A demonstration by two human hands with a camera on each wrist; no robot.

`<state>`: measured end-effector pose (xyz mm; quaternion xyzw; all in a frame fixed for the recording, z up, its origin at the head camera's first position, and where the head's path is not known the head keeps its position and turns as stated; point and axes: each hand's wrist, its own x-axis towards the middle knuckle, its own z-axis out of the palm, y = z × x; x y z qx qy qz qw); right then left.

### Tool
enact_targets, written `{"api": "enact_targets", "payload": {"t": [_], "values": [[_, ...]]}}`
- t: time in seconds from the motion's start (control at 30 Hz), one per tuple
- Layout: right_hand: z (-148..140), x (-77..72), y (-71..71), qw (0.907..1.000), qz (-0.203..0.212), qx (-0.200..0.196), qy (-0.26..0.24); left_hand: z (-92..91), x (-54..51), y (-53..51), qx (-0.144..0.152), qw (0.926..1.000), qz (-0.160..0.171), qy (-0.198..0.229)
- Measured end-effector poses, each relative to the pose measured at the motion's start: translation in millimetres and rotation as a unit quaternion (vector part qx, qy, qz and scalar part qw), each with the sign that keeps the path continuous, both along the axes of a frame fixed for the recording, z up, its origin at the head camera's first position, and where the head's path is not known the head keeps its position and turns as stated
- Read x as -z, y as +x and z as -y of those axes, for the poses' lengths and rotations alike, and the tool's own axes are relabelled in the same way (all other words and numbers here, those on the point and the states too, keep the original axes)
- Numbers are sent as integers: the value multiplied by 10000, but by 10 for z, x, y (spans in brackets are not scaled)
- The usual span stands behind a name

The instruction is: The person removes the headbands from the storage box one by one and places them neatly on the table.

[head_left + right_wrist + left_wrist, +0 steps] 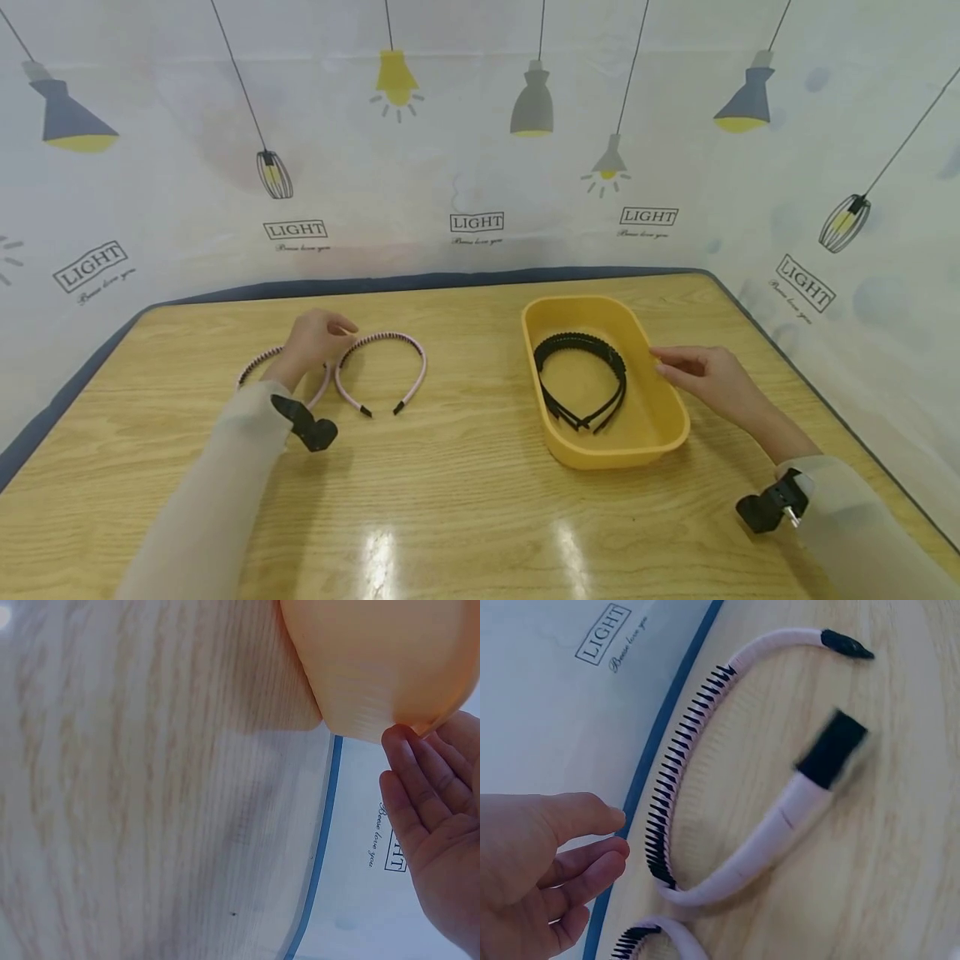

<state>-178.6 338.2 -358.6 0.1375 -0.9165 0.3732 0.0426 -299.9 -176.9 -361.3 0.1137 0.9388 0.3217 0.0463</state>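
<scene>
Two pink headbands with black teeth and black tips lie side by side at the left. My left hand point(312, 343) is between and over them, partly covering the left headband point(258, 360). Its fingers bend loosely beside the toothed edge of the right headband point(727, 881), with a gap between thumb and fingers and nothing held. At the right stands a yellow plastic basin point(553, 429), holding black toothed headbands point(581, 340) that overlap one another. My right hand point(708, 379) grips the basin's right rim, fingertips against the outer wall; its thumb is partly hidden in the right wrist view.
The wooden table point(450, 500) has a dark blue edge strip point(420, 282) at its back. Behind stands a white backdrop point(420, 167) printed with lamps and "LIGHT" labels. Bare wood lies between the pink headbands and the basin.
</scene>
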Motion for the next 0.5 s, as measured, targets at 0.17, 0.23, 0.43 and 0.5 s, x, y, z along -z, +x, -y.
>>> {"api": "enact_targets", "payload": {"t": [0.17, 0.23, 0.43, 0.5], "values": [[3, -3, 1, 10000, 41, 5, 17, -52, -90, 14, 154, 9998, -111, -8], [5, -6, 3, 10000, 60, 17, 29, -96, -126, 18, 230, 9996, -174, 17], [8, -20, 8, 9999, 96, 47, 26, -264, -185, 7, 471, 9978, -439, 157], [9, -22, 9, 9999, 106, 59, 33, -331, -204, 14, 551, 9971, -472, 243]]}}
